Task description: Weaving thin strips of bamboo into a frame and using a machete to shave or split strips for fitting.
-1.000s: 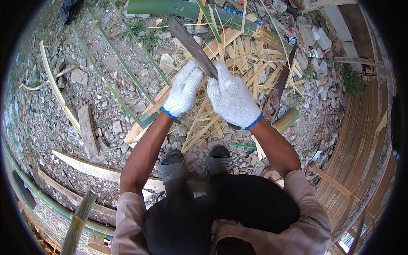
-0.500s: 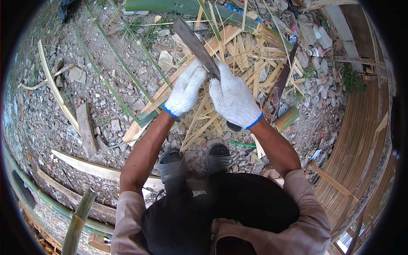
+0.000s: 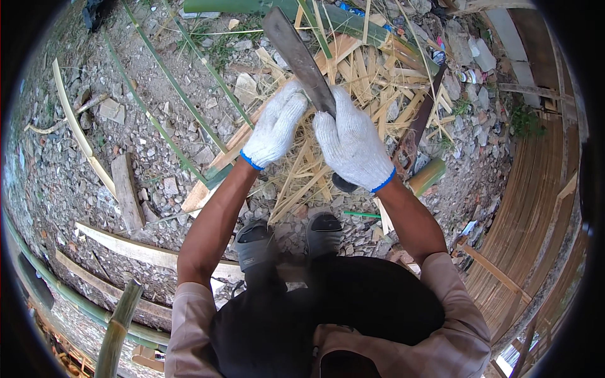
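Note:
My right hand (image 3: 355,140), in a white knit glove with a blue cuff, is closed at the lower end of a machete (image 3: 301,60). Its wide dark blade slants up and to the left, and the grip is hidden by the glove. On the blade's left side is my left hand (image 3: 277,123), gloved alike, with its fingers curled close to the blade; what they hold, if anything, is hidden. Beneath both hands lie pale bamboo splints (image 3: 302,183) in a loose heap, and a split bamboo length (image 3: 236,142) runs slantwise under the left hand.
A thick green bamboo pole (image 3: 252,6) lies across the far side. Long green strips (image 3: 167,79) spread over the stony ground at left. A long dark tool or strip (image 3: 419,126) and a cut bamboo end (image 3: 428,176) lie right. Bamboo slats (image 3: 510,214) stand far right.
The machete has swung slightly more upright, showing more of its flat face. My right hand has shifted a little to the right, and my left hand slightly upward.

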Motion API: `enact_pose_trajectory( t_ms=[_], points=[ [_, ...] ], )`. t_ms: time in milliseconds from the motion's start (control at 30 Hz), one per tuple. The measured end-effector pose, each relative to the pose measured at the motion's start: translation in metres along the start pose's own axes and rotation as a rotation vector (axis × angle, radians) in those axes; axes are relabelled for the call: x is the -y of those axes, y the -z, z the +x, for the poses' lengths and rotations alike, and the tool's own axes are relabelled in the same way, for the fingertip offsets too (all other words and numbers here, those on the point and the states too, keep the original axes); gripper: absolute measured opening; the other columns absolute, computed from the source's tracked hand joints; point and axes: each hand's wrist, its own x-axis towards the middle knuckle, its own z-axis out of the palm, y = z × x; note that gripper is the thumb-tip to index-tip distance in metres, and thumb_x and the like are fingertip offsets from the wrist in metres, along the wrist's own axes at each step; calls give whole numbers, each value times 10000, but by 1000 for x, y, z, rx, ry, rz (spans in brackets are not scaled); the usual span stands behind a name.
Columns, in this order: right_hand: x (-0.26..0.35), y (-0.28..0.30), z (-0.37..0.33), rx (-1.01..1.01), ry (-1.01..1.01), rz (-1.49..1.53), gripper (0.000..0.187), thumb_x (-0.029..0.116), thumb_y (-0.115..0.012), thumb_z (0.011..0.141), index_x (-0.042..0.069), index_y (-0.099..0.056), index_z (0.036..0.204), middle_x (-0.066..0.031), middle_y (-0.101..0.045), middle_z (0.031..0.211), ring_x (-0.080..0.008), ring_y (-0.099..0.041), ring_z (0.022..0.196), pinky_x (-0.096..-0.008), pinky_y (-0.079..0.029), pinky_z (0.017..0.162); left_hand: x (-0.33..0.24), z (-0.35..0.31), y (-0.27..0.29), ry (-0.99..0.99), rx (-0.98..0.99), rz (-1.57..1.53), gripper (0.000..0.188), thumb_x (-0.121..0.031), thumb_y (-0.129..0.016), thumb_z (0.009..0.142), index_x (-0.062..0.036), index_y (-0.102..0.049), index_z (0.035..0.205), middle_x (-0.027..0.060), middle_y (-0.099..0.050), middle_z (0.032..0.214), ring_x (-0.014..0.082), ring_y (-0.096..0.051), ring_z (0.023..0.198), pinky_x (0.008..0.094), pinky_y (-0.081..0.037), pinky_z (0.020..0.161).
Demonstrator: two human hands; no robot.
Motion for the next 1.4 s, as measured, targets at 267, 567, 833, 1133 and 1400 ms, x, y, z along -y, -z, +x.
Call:
enact_pose_trajectory(
  t_ms=[267,567,833,1133,1400],
  points=[
    [3,-4,0,26,-64,18,366,136,-580,1007,-35,-462,1308,-276,-618,695,-503,-673,682,-573,-512,616,10,-5,2,20,26,-2,483,-309,-442,1144,35,-562,1460,239,-564,1516,370,-518,1427,434,-350,1225],
    [7,-1,-5,31,-102,-22,370,130,-554,1015,-39,-457,1331,-298,-634,707,-517,-679,717,-597,-515,643,5,-5,-5,38,-8,-22,470,-313,-451,1143,29,-563,1444,235,-573,1493,375,-523,1416,434,-356,1216],
    [10,4,-7,26,-76,-50,380,120,-561,1007,-36,-455,1337,-289,-646,758,-501,-686,727,-587,-524,651,2,-4,-5,8,17,-4,418,-269,-481,1128,22,-575,1413,221,-594,1408,368,-554,1337,424,-393,1167],
    [9,2,-4,63,-112,-43,393,116,-578,990,-19,-450,1337,-276,-634,727,-505,-686,720,-584,-526,649,3,-5,-6,2,-11,28,415,-266,-462,1131,12,-584,1414,232,-581,1444,386,-547,1351,454,-384,1180],
    [15,5,-5,-6,60,-120,392,130,-567,1003,-7,-452,1352,-281,-646,744,-508,-689,732,-589,-525,648,-7,-7,-3,-18,-19,82,391,-261,-471,1132,12,-591,1386,235,-594,1384,398,-558,1327,454,-402,1156]
  ],
)
